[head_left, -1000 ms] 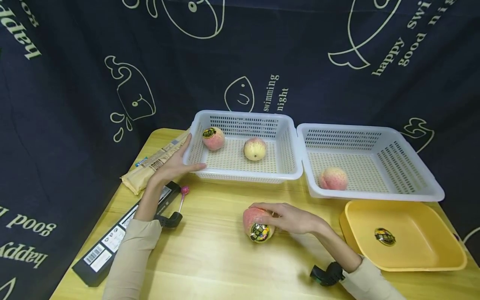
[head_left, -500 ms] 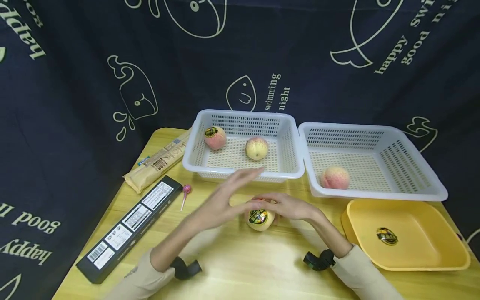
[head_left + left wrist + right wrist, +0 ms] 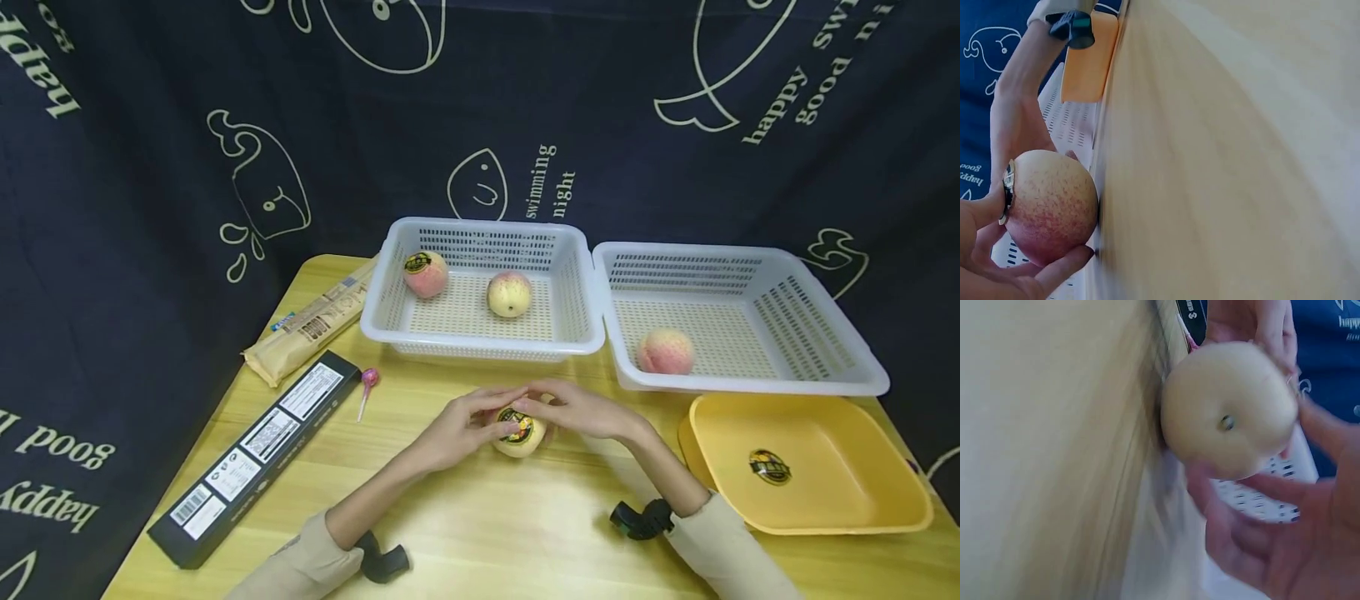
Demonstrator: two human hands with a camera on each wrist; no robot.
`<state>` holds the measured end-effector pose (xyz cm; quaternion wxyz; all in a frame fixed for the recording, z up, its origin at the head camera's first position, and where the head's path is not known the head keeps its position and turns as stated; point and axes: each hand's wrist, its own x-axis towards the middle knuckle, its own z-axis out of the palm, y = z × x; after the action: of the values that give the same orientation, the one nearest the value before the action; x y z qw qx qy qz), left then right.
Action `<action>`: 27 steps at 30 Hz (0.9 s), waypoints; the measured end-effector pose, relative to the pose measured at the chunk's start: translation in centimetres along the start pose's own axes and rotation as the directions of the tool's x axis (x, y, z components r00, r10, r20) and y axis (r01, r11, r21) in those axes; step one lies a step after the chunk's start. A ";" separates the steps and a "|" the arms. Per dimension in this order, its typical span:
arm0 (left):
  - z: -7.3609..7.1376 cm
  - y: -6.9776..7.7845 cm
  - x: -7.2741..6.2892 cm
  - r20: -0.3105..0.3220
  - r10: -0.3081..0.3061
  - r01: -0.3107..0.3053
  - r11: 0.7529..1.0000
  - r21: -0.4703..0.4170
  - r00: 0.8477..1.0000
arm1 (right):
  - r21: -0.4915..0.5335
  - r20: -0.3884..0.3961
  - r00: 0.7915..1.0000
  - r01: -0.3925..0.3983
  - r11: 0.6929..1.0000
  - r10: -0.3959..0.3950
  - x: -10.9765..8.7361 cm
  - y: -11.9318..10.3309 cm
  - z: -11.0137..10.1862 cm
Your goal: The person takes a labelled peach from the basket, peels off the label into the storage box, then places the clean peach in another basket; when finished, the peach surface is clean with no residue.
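Note:
A pink and yellow peach (image 3: 516, 448) sits low on the table in front of the baskets, both hands around it. On its upper face is a black and gold oval sticker (image 3: 517, 423). My left hand (image 3: 456, 429) holds the peach from the left, its thumb on the sticker. From the right, my right hand (image 3: 588, 412) grips the same peach, fingers over its far side. The left wrist view shows the speckled side of the peach (image 3: 1054, 206) with a finger beneath. In the right wrist view the pale end of the peach (image 3: 1210, 394) faces the camera, its stem spot visible.
A white basket (image 3: 480, 346) behind the hands holds two peaches; another white basket (image 3: 750, 385) holds one. A yellow basin (image 3: 832, 492) with a sticker inside stands right. Left lie a black box (image 3: 255, 458), a lollipop (image 3: 370, 379) and a tan package (image 3: 311, 329).
My left hand has left the left basket's rim and come down to the peach. The peach has shifted slightly away from me and turned, its sticker now facing up. My right hand stays on it.

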<state>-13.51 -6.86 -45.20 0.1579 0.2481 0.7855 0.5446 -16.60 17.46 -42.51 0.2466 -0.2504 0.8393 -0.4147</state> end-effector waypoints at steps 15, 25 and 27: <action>0.9 0.9 0.2 -0.126 -0.024 0.034 0.996 0.076 0.992 | -0.055 -0.391 0.896 0.204 0.977 -0.209 -3.3 0.5 2.9; 1.2 0.5 0.0 -0.104 -0.038 0.040 0.999 0.019 0.994 | 0.093 -0.346 0.925 0.200 0.975 -0.156 -3.2 1.1 2.3; 1.3 0.4 -0.1 -0.107 -0.041 0.042 0.999 0.000 0.993 | 0.136 -0.359 0.922 0.203 0.970 -0.143 -2.9 1.1 2.4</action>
<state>-12.67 -5.82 -45.23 0.1267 0.2025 0.7983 0.5528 -13.14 18.54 -44.10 0.0777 -0.2247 0.8057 -0.5426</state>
